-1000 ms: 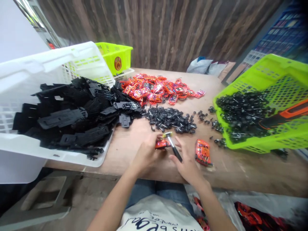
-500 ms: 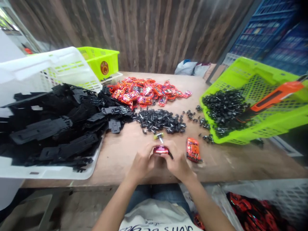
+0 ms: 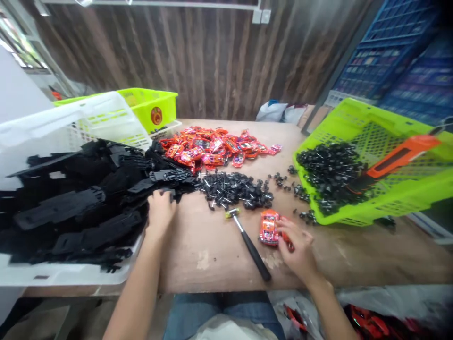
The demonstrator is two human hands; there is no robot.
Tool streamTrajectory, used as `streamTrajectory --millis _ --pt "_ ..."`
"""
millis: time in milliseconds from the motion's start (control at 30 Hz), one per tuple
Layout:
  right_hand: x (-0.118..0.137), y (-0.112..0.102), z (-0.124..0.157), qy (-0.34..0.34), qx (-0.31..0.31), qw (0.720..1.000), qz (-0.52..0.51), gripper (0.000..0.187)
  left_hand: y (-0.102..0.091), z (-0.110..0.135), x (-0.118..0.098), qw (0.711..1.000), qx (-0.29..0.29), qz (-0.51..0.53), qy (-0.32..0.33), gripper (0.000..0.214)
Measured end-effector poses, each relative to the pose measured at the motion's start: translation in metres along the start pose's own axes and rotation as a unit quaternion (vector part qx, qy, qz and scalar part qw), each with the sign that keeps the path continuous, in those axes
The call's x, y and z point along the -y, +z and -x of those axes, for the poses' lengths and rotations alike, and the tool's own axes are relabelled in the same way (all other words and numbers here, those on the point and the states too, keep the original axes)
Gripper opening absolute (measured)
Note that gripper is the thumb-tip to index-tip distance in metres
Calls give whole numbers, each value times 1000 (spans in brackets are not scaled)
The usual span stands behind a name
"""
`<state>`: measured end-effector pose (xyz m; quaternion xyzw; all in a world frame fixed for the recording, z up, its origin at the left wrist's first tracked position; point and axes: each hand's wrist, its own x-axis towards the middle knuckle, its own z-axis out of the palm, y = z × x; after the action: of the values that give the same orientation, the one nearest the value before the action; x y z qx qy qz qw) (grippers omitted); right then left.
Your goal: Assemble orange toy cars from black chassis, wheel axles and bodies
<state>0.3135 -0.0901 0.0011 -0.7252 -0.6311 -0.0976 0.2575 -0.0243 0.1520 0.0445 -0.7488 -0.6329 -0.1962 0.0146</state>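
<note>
One orange toy car (image 3: 268,226) lies on the tabletop (image 3: 208,257), near its front edge and right of centre. The right hand (image 3: 299,245) rests just beside the car, its bent fingers (image 3: 285,227) touching the car's right side; a bit of red shows under them, and I cannot tell whether they clamp anything. Just left of the car lies a small hammer (image 3: 249,245), its metal head pointing away from the person and its black handle slanting towards the tabletop's edge.

Further left, the left hand (image 3: 160,212) lies palm down at the edge of a heap of black plastic parts (image 3: 81,203), fingers curled over one piece; whether they grip it is hidden. The heap spills out of a white crate (image 3: 63,276) tipped on its side.

Behind the hammer sits a pile of small black wheels on axles (image 3: 235,189), and behind that a spread of orange toy bodies (image 3: 215,144). To the right, a green basket (image 3: 389,208) holds more wheels and an orange-handled tool (image 3: 399,156)
</note>
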Motion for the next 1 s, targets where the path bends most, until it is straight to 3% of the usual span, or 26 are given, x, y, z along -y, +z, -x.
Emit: streamTrajectory --millis 133,233,300,367,467,567,667,733,800,867,933,1000 --pt "-44 -2 -37 199 21 966 165 23 -23 -4 5 981 -169 80 46 32" --pt "-75 1 -54 207 63 951 221 18 -42 5 1 952 -256 170 -21 34" --pt "-87 0 -57 190 72 954 220 16 -45 13 -3 918 -271 275 -90 33" --pt "-89 -4 -58 180 70 956 222 18 -38 22 -10 854 -224 440 -164 32" --pt "-63 -8 -59 142 -20 976 162 18 -18 37 -24 692 -47 667 -271 31" --pt "6 0 -56 14 -102 994 -36 13 -3 51 -39 555 103 741 -364 25" --pt "80 21 -46 -132 -31 971 -195 15 -2 62 -44 480 183 750 -416 19" --pt "109 36 -37 -217 40 948 -231 22 -5 69 -40 476 194 751 -415 15" --pt "119 47 -27 -242 79 939 -230 27 -7 76 -32 497 189 750 -394 23" --pt "120 50 -19 -174 65 959 -213 23 -6 85 -24 554 155 732 -366 37" --pt "125 51 -16 -53 45 986 -151 12 -3 93 -21 617 120 702 -335 45" --pt "136 52 -18 31 58 997 -40 24 0 99 -21 673 102 669 -298 44"
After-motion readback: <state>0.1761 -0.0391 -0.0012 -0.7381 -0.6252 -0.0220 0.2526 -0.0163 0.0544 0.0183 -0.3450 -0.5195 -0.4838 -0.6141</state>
